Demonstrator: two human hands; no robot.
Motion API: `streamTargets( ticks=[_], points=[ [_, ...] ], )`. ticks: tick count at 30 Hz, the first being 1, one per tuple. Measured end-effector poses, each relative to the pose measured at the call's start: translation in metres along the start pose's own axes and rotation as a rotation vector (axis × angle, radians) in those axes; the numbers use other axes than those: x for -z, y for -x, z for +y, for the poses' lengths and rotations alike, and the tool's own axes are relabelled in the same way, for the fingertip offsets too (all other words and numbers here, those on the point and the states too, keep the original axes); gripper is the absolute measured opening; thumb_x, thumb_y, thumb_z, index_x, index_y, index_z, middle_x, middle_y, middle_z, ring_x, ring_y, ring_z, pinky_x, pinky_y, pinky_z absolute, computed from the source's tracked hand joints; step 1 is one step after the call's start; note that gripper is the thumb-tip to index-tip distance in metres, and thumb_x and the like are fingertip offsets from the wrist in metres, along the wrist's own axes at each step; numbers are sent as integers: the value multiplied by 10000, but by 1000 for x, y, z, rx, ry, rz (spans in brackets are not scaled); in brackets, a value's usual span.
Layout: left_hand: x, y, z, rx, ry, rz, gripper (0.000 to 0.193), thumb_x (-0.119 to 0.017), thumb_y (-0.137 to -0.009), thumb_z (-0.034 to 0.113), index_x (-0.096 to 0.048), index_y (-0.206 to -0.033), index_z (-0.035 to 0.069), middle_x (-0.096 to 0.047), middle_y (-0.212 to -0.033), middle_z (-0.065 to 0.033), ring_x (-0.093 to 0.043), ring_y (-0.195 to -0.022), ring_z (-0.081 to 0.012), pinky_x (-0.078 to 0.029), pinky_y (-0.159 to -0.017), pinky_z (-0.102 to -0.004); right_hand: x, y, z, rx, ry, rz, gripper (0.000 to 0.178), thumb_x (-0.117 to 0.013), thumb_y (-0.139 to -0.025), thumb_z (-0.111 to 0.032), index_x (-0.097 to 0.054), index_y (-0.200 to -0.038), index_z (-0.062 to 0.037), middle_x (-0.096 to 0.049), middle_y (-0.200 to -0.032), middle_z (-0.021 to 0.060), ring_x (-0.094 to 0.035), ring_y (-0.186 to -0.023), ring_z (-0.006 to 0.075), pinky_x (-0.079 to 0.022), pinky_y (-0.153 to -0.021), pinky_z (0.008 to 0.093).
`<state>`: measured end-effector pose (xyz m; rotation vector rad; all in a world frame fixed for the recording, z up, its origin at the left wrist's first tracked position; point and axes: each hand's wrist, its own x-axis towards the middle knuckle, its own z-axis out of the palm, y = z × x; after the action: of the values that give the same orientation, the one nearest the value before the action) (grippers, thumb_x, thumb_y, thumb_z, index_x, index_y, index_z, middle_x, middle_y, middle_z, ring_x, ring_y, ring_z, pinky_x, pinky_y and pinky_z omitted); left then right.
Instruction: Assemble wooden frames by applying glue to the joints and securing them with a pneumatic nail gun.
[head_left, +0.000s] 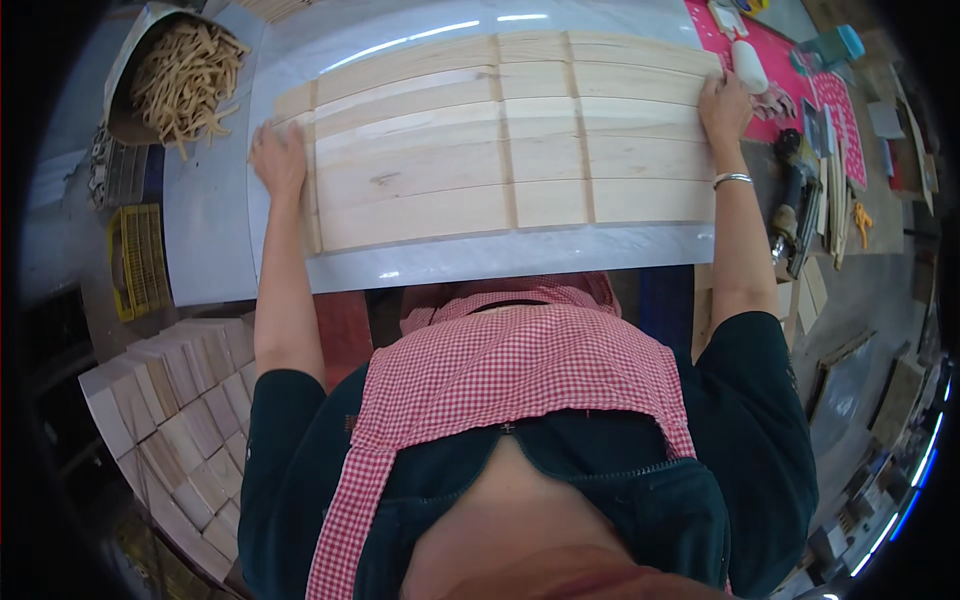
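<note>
A wide panel of pale wooden boards (440, 150) lies on the grey worktop in front of me. Three narrow grooves or strips run across its boards, one close to the left end and two right of the middle. At the panel's left end, my left hand (278, 160) grips the edge, its thumb towards the wood; the fingertips are partly hidden. My right hand (726, 108) is closed on the right end near the far corner, with a bracelet (733, 178) on that wrist. Beyond the right hand stands a white bottle with a red tip (748, 66).
A container of thin wood strips (190, 75) sits at the far left, above a yellow crate (140, 262). Stacked wood blocks (185, 420) stand at lower left. To the right are a power tool (792, 185), orange clamp (862, 222) and teal bottle (835, 48).
</note>
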<state>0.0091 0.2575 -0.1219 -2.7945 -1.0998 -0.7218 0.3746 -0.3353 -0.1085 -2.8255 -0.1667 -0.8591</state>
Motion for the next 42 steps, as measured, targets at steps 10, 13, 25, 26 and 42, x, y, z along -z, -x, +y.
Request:
streamTargets(
  ticks=[10, 13, 25, 26, 42],
  points=[
    [-1, -1, 21, 65, 124, -89, 545, -587, -970, 386, -601, -1304, -44, -597, -1356, -227, -541, -1182, -424, -420, -1049, -446, -9, -5, -4, -50, -100, -66, 342, -585, -921, -312, -733, -1027, -23, -712, -1041, 217, -657, -919, 401, -519, -866, 463],
    [-4, -2, 22, 53, 128, -89, 530, -588, -969, 375, -592, -1323, -19, -606, -1337, -222, -546, -1167, -422, -427, -1039, -449, -6, -7, -3, -62, -118, -46, 324, -603, -904, -300, -738, -1015, -26, -722, -1017, 213, -665, -921, 393, -526, -837, 465],
    [-19, -6, 15, -65, -62, -50, 458, -492, -999, 362, -597, -1378, 129, -566, -1362, -217, -549, -1178, -426, -438, -1014, -488, 5, -1, -4, -126, -105, -27, 252, -623, -899, -252, -680, -1001, -28, -671, -1013, 179, -622, -925, 367, -514, -838, 446],
    [-18, -6, 19, -30, -57, -74, 470, -478, -1006, 373, -590, -1388, 124, -564, -1367, -216, -546, -1181, -428, -433, -1021, -493, 11, -1, 3, -55, -100, -18, 257, -637, -894, -263, -683, -1015, -41, -670, -1021, 168, -621, -915, 364, -514, -837, 446],
    [1, -2, 34, 45, -158, -107, 516, -444, -1039, 394, -556, -1402, 45, -462, -1514, -209, -420, -1371, -426, -360, -1124, -493, 101, 46, 156, -214, 335, -50, 441, -714, -850, -203, -635, -1280, -149, -614, -1212, 144, -607, -1084, 362, -514, -911, 436]
  ],
)
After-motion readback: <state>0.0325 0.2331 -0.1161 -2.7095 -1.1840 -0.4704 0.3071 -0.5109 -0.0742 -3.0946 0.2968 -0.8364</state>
